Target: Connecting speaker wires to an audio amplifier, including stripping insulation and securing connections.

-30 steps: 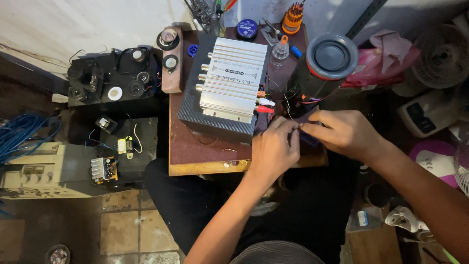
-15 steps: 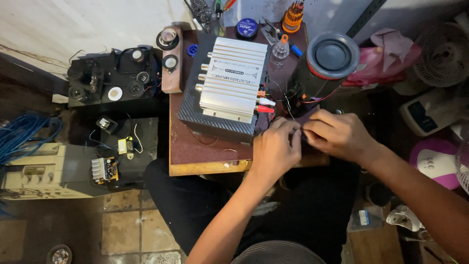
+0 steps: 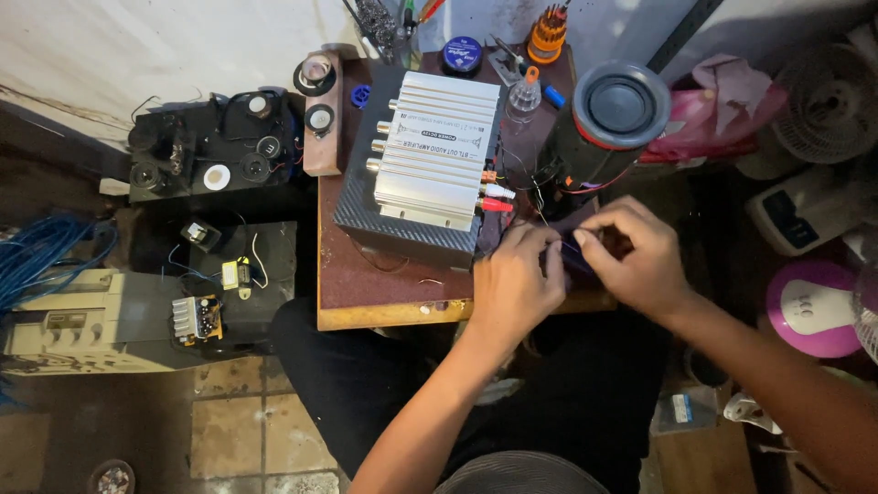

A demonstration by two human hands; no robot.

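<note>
- your left hand (image 3: 514,285) and right hand (image 3: 637,259) meet at the near right edge of the worktop (image 3: 366,284), fingers (image 3: 585,240) pinched nearly shut on thin wires (image 3: 560,240); exact grip hidden, likely held taut for close work.
- wires run from your fingertips up to the black cylindrical speaker (image 3: 604,128), just beyond them, lying tilted.
- silver amplifier (image 3: 437,165) sits just left of your left fingers: ribbed metal, boxy, red and white plugs facing you.
- worktop is rough brown board.
- beyond the fingers: small clear bottle (image 3: 524,93), orange screwdriver set (image 3: 549,27).
</note>
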